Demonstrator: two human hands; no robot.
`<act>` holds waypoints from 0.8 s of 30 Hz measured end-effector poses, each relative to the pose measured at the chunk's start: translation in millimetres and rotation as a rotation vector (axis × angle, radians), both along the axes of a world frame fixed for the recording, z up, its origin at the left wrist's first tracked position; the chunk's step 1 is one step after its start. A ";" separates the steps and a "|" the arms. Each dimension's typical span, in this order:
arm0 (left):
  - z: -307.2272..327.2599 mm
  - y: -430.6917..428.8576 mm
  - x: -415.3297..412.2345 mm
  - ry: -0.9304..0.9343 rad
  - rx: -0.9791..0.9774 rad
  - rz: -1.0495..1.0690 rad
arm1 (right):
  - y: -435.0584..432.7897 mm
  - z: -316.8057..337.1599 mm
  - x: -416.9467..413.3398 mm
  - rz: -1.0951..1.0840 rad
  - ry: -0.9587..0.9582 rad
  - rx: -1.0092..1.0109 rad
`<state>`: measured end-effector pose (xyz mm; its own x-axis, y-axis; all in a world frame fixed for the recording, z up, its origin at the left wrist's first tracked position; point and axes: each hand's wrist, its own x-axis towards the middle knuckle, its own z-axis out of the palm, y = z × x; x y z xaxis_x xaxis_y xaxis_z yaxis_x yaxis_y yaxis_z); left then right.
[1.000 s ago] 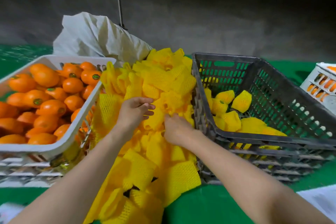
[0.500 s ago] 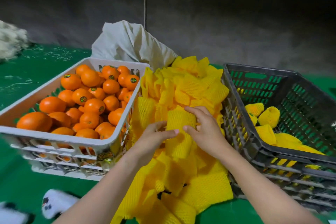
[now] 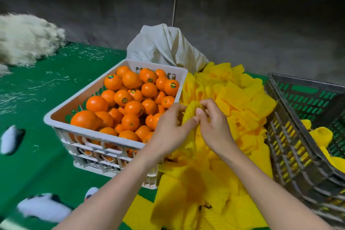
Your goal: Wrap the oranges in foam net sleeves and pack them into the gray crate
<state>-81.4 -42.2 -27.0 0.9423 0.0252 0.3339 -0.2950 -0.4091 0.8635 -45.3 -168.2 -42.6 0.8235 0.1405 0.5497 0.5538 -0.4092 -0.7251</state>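
Head view, table (image 3: 46, 155): green surface that bears all the items below, with pale strands scattered over its left part.
Sleeve pile (image 3: 240, 102): loose yellow foam net sleeves heaped between the two crates, running from the sack down to the near edge.
White crate (image 3: 115, 137): left of the pile and touching it, filled with the oranges (image 3: 130, 106), which are bare, several with round stickers.
Gray crate (image 3: 291, 155): right of the pile, cut off by the frame edge; a few yellow-netted wrapped fruit (image 3: 322, 133) lie inside it.
Sack (image 3: 164, 46): crumpled whitish cloth standing behind the white crate, against the dark wall.
Fibre heap (image 3: 24, 39): pale and blurred, at the far left of the table.
Left hand (image 3: 168, 130): over the white crate's right near corner, thumb and fingers pinching the held sleeve.
Right hand (image 3: 214, 127): just beside the left, fingers curled, pinching the same sleeve.
Held sleeve (image 3: 190, 112): one yellow net sleeve bunched between both hands, above the pile.
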 end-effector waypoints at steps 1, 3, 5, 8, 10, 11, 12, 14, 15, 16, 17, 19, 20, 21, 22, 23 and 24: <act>5.9 12.3 4.5 0.003 -0.082 -0.043 | 12.0 -2.1 4.1 0.001 0.045 0.096; 13.1 40.0 20.5 0.024 -0.212 -0.023 | 38.2 -6.4 12.0 0.042 0.139 0.252; 8.5 70.6 45.1 0.031 -0.191 0.122 | 63.8 -11.6 17.1 0.100 0.243 0.327; -9.5 115.1 90.4 0.110 0.140 0.261 | 91.7 -20.9 19.8 0.152 0.354 0.301; -26.0 136.6 118.3 0.217 0.463 0.266 | 97.7 -26.6 21.4 0.140 0.362 0.239; -32.8 142.1 127.8 0.274 0.651 0.250 | 97.7 -28.4 22.2 0.133 0.353 0.208; -38.7 144.3 134.5 0.330 0.827 0.232 | 96.7 -29.9 22.4 0.132 0.343 0.178; -54.6 145.6 145.7 0.421 1.040 0.171 | 94.2 -31.5 21.8 0.136 0.328 0.123; -63.0 146.3 150.6 0.447 1.076 0.143 | 93.9 -31.5 21.2 0.137 0.324 0.108; -69.2 147.3 154.3 0.459 1.080 0.132 | 93.8 -31.8 21.2 0.133 0.317 0.099; -72.7 148.3 156.8 0.452 1.068 0.133 | 94.2 -31.5 21.0 0.125 0.310 0.096; -75.2 149.3 160.4 0.410 1.032 0.152 | 94.8 -31.3 20.7 0.113 0.307 0.101; -74.7 149.0 161.4 0.394 1.016 0.166 | 94.9 -30.9 20.0 0.108 0.312 0.101; -73.9 148.7 161.6 0.386 1.005 0.178 | 94.6 -30.0 18.7 0.104 0.318 0.103; -72.9 147.9 161.2 0.378 0.992 0.186 | 94.0 -29.5 18.0 0.100 0.329 0.112; -71.6 147.4 159.9 0.367 0.959 0.193 | 93.2 -28.6 17.6 0.097 0.347 0.131; -69.2 146.9 157.5 0.350 0.893 0.207 | 92.0 -28.0 18.5 0.094 0.369 0.166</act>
<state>76.1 104.7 -96.2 0.9971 0.0751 0.0130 0.0700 -0.9692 0.2363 -26.9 -76.3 -70.6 0.9574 0.1589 0.2412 0.2735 -0.2301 -0.9339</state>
